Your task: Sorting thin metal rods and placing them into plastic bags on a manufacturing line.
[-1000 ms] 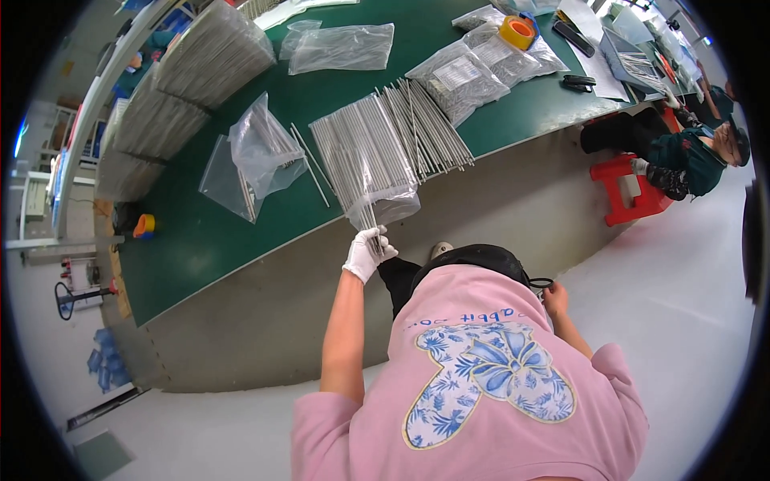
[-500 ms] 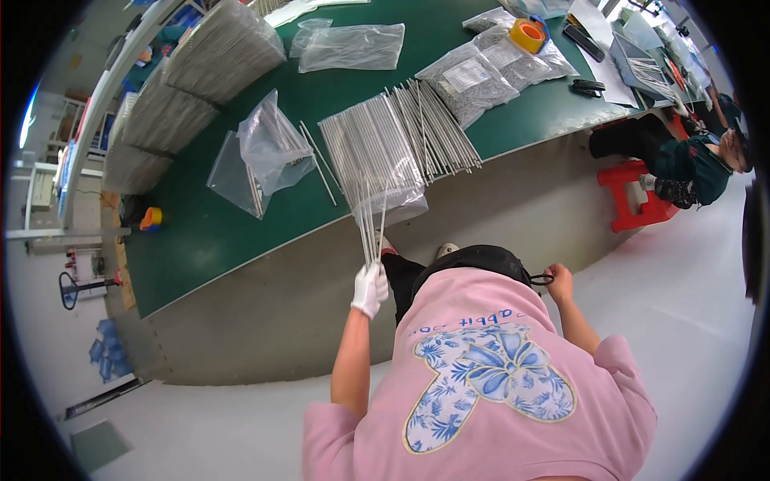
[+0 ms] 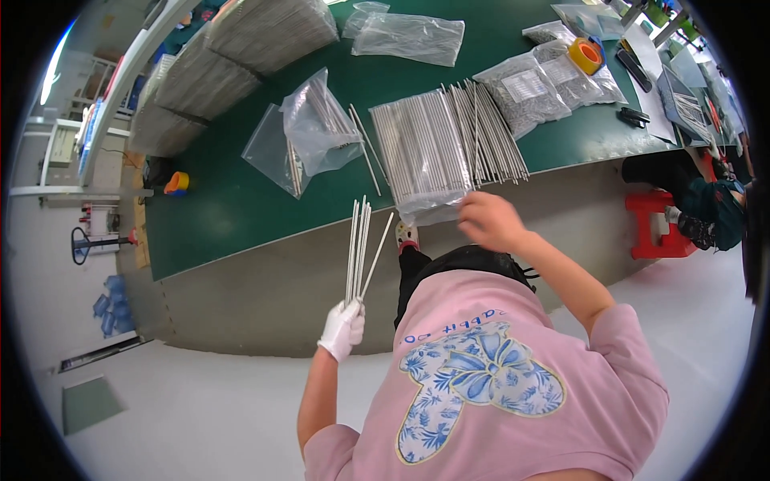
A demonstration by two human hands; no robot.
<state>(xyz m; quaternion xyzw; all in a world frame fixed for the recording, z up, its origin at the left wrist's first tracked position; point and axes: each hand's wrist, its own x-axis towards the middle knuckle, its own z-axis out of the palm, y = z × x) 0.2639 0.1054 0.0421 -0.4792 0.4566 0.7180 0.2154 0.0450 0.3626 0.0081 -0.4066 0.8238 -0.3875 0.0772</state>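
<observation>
1. White-gloved left hand (image 3: 342, 330): gripping thin silver metal rods (image 3: 358, 256). Their tips overlapped the flat clear plastic rod-filled bag (image 3: 421, 148) 0.5 s ago; now they stand apart, lower left of it.
2. Bare right hand (image 3: 491, 220): raised from the waist to the bag's lower right corner; fingers bent, grip unclear.
3. Loose grey metal rods (image 3: 491, 136): still right of the bag.

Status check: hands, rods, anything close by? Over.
Left hand: gloved, gripping several metal rods. Right hand: bare, at near corner of bagged rods, contact unclear. Loose rods on both sides.
</observation>
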